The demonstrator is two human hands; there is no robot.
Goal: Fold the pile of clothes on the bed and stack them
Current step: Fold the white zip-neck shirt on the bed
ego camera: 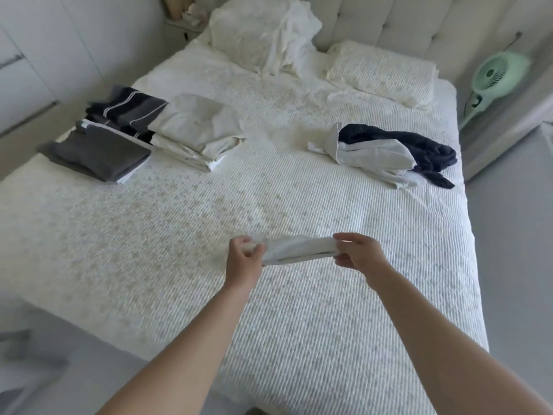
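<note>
White garment [299, 248], folded into a narrow strip, held just above the bed [299, 324] near its foot edge, roughly mid-width. Left hand [244, 259] grips the strip's left end, fingers curled round the cloth. Right hand [357, 253] pinches the right end between thumb and fingers. Both grips holding the garment; strip runs about level between them, slightly stretched.

Unfolded pile [386, 154] sits on the right half of the bed, well apart from the hands: a dark navy piece [431, 148] tangled with light grey-white pieces, crumpled.

Folded stacks on the left half, near the bed's left edge:
- grey stack [98, 154] nearest the edge, white layer showing underneath
- dark striped stack [128, 110] behind it, partly blurred
- cream stack [197, 130] just beside both, touching the dark striped one

Bed cover is white, ribbed texture. Two pillows at the headboard [404, 22]: left pillow [257, 34] propped up and rumpled, right pillow [383, 71] lying flat.

Green fan [493, 76] stands on the floor beside the bed's right side. White wall panels on the left, blurred.
</note>
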